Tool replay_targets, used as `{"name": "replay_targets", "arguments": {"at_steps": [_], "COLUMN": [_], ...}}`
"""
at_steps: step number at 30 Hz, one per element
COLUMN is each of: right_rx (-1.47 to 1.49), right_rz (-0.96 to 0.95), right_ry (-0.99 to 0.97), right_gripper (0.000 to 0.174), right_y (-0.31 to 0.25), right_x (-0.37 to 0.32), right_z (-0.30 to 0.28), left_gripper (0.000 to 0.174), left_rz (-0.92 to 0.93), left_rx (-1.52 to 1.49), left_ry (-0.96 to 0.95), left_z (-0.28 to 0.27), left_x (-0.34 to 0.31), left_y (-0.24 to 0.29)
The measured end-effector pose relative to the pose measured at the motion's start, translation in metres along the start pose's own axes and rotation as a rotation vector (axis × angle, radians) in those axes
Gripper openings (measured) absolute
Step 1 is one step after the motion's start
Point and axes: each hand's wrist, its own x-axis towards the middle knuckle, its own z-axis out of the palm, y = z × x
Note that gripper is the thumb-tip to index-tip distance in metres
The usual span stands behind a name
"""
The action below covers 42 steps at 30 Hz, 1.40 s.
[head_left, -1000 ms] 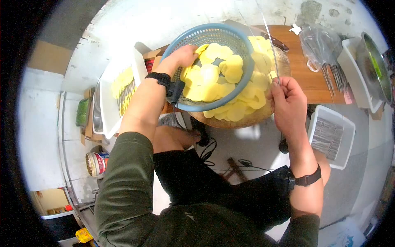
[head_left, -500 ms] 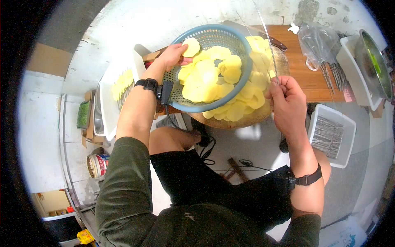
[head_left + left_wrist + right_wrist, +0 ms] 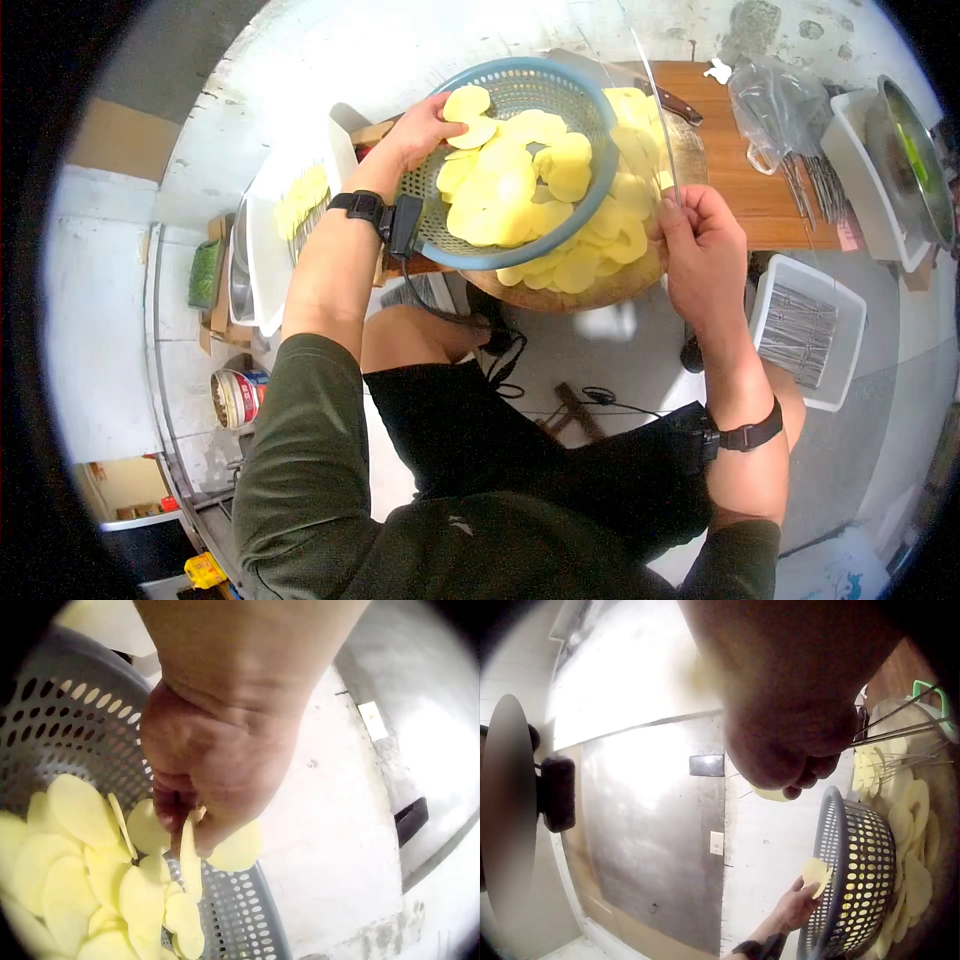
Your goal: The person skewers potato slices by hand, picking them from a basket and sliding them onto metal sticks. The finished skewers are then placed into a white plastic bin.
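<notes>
My left hand [image 3: 418, 135] is over the left part of a blue-grey perforated basket [image 3: 482, 263]. Between thumb and fingers it pinches thin round potato slices: one pale yellow slice [image 3: 467, 102] stands up at the fingertips, with another just below. In the left wrist view, a held slice [image 3: 191, 862] appears edge-on under the thumb. More potato slices [image 3: 495, 190] fill the basket. To the right of it, my right hand [image 3: 703, 255] grips thin metal skewers [image 3: 655, 95] pointing up and away. A yellow piece [image 3: 769, 793] shows beneath that hand in the right wrist view.
Beneath the basket, a round wooden board [image 3: 520, 297] carries more slices. A knife handle [image 3: 680, 107] lies behind. A plastic bag [image 3: 780, 110], loose skewers [image 3: 822, 190] and a metal bowl [image 3: 915, 160] are at right; white tubs flank both sides, the right one [image 3: 850, 345] holding skewers.
My left hand has lifted out of the pile in the basket, drawing back slightly left with potato slices between its fingers. My right hand with the skewers has hardly moved.
</notes>
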Motion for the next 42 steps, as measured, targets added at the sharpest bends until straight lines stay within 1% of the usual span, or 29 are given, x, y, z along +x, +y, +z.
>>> {"name": "replay_targets", "arguments": {"at_steps": [2, 3, 4, 5, 6, 8, 9, 11, 12, 14, 15, 18, 20, 21, 23, 27, 29, 30, 32, 33, 35, 39, 41, 42], "right_rx": [0.016, 0.016, 0.014, 0.011, 0.011, -0.011, -0.012, -0.023, -0.022, -0.033, -0.033, -0.012, -0.036, -0.035, -0.044, -0.034, -0.010, -0.008, -0.052, -0.052, -0.044, -0.047, -0.048, -0.048], "right_rz": [-0.007, -0.007, -0.010, -0.013, -0.013, -0.004, -0.002, -0.011, -0.012, -0.006, -0.007, -0.007, -0.019, -0.019, -0.034, -0.031, -0.004, -0.007, -0.030, -0.030, -0.056, -0.069, -0.076, -0.076], "right_ry": [0.004, 0.003, 0.005, 0.006, 0.006, 0.000, 0.000, 0.003, 0.000, 0.011, 0.009, 0.011, 0.009, 0.007, 0.000, -0.009, -0.002, -0.006, -0.007, -0.008, -0.022, -0.017, -0.020, -0.020], "right_gripper": [0.012, 0.012, 0.012, 0.012, 0.012, 0.013, 0.013, 0.014, 0.014, 0.014, 0.014, 0.015, 0.015, 0.015, 0.014, 0.014, 0.013, 0.013, 0.012, 0.012, 0.012, 0.012, 0.013, 0.013], "right_y": [0.001, 0.001, 0.001, 0.001, 0.001, 0.000, -0.001, -0.002, -0.002, -0.003, -0.002, 0.001, 0.000, 0.001, 0.003, 0.004, 0.005, 0.005, 0.006, 0.007, 0.007, 0.007, 0.008, 0.008], "right_x": [0.000, 0.000, 0.000, 0.000, 0.000, 0.000, -0.001, -0.002, -0.002, -0.002, -0.002, -0.002, -0.002, -0.002, -0.001, -0.003, -0.003, -0.002, -0.002, -0.001, -0.001, -0.001, -0.001, -0.001], "right_z": [0.001, 0.001, 0.001, 0.001, 0.001, 0.001, 0.000, 0.001, 0.001, 0.002, 0.002, 0.001, 0.002, 0.002, 0.002, 0.001, 0.001, 0.002, 0.001, 0.001, 0.002, 0.002, 0.002, 0.002], "left_gripper": [0.052, 0.052, 0.057, 0.062, 0.062, 0.052, 0.052, 0.044, 0.044, 0.043, 0.043, 0.041, 0.040, 0.040, 0.036, 0.031, 0.031, 0.031, 0.032, 0.032, 0.034, 0.032, 0.036, 0.036], "left_rz": [0.103, 0.102, 0.154, 0.205, 0.205, -0.048, -0.048, 0.093, 0.092, 0.356, 0.355, 0.347, 0.144, 0.143, 0.089, 0.056, 0.149, 0.148, 0.073, 0.072, 0.058, 0.089, -0.006, -0.006], "left_rx": [0.210, 0.210, 0.388, 0.566, 0.566, 0.729, 0.729, 0.781, 0.782, 0.821, 0.821, 0.859, 0.918, 0.918, 0.919, 0.885, 0.955, 0.955, 0.767, 0.767, 0.459, 0.418, 0.362, 0.362], "left_ry": [0.062, 0.064, 0.075, 0.086, 0.087, -0.080, -0.081, 0.046, 0.049, 0.108, 0.110, 0.138, 0.057, 0.059, -0.038, 0.018, 0.000, 0.005, -0.002, -0.001, -0.011, 0.054, -0.018, -0.018], "left_z": [0.003, 0.000, -0.006, -0.006, -0.009, -0.003, -0.002, -0.002, -0.004, -0.005, -0.007, -0.002, 0.001, 0.002, 0.005, 0.011, 0.010, 0.008, 0.009, 0.010, 0.011, 0.012, 0.011, 0.012], "left_x": [-0.006, 0.000, 0.011, 0.012, 0.014, 0.006, 0.006, 0.004, 0.005, 0.006, 0.007, -0.002, -0.010, -0.010, -0.012, -0.011, -0.010, -0.011, -0.021, -0.023, -0.026, -0.029, -0.030, -0.031], "left_y": [0.003, -0.008, -0.029, -0.032, -0.035, -0.018, -0.020, -0.028, -0.034, -0.040, -0.043, -0.029, -0.017, -0.020, -0.027, -0.029, -0.027, -0.026, -0.016, -0.016, -0.014, -0.004, 0.002, 0.005]}}
